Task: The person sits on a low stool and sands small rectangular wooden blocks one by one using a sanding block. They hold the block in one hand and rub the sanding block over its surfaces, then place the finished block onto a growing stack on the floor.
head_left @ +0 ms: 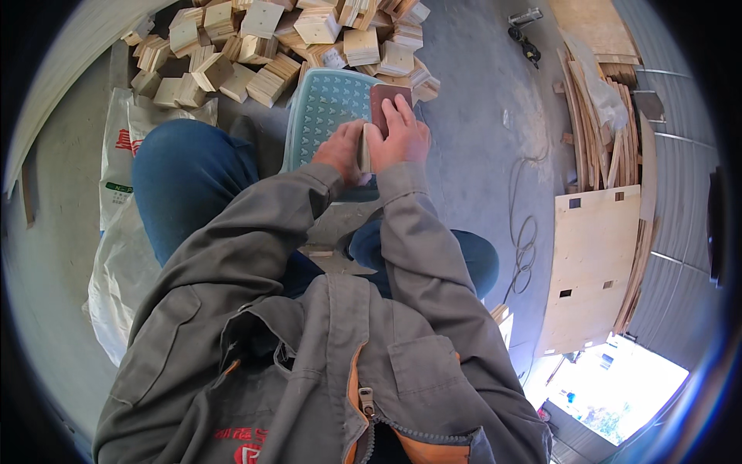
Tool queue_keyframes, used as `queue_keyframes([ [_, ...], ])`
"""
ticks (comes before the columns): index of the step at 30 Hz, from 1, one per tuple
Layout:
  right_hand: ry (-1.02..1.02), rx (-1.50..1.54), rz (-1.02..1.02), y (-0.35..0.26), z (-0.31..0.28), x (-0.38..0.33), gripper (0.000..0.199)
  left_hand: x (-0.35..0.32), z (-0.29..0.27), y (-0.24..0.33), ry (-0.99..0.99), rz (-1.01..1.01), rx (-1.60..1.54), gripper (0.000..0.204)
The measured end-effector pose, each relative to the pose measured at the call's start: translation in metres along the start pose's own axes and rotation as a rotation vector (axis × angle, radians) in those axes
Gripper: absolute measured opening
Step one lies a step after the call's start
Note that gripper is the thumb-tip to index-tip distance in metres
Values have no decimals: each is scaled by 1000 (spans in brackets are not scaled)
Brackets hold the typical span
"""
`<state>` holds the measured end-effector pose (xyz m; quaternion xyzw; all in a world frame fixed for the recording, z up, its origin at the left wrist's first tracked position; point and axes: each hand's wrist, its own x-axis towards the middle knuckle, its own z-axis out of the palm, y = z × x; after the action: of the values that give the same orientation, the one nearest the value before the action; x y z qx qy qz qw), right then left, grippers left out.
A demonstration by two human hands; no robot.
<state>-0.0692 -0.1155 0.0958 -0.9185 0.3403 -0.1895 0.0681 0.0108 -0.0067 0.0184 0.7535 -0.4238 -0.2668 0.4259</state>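
Observation:
Over a teal plastic stool (328, 97) with a raised pattern on its top, my two hands are close together. My left hand (342, 148) is closed on a small pale wooden block (364, 149), which stands on edge between my hands. My right hand (400, 138) lies over a flat reddish-brown block (384, 102), its fingers bent on the near part of it. The right thumb is beside the wooden block. Both palms are hidden, and so is the underside of the brown block.
A heap of plywood blocks (317, 27) lies on the floor beyond the stool. White plastic sacks (116, 232) are at my left knee. To the right are a coiled cable (525, 247), a power tool (524, 46), a plywood sheet (591, 271) and stacked wooden strips (610, 139).

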Motion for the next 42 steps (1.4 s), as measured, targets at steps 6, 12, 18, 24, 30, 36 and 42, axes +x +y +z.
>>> queue_keyframes([
  [6, -25, 68, -75, 1, -22, -61, 53, 1, -4, 3, 9, -53, -57, 106],
  [12, -51, 93, -119, -5, -53, -124, 56, -4, -2, 4, 20, -30, -47, 100],
  [18, -38, 86, -106, -7, -46, -103, 56, -4, -7, 7, -6, -40, -52, 96],
  [24, -26, 82, -2, -7, -7, -24, 51, -3, -6, 3, -12, -63, -57, 105],
  [30, -104, -16, 106, -11, -9, 8, 54, -3, -7, 8, -16, -52, -32, 109],
  [36, -62, 60, -32, 0, -28, -68, 55, 0, 1, 4, 16, -55, -41, 103],
  [42, -104, 71, -55, -2, -60, -135, 58, -4, -6, 8, 1, -53, -56, 99],
])
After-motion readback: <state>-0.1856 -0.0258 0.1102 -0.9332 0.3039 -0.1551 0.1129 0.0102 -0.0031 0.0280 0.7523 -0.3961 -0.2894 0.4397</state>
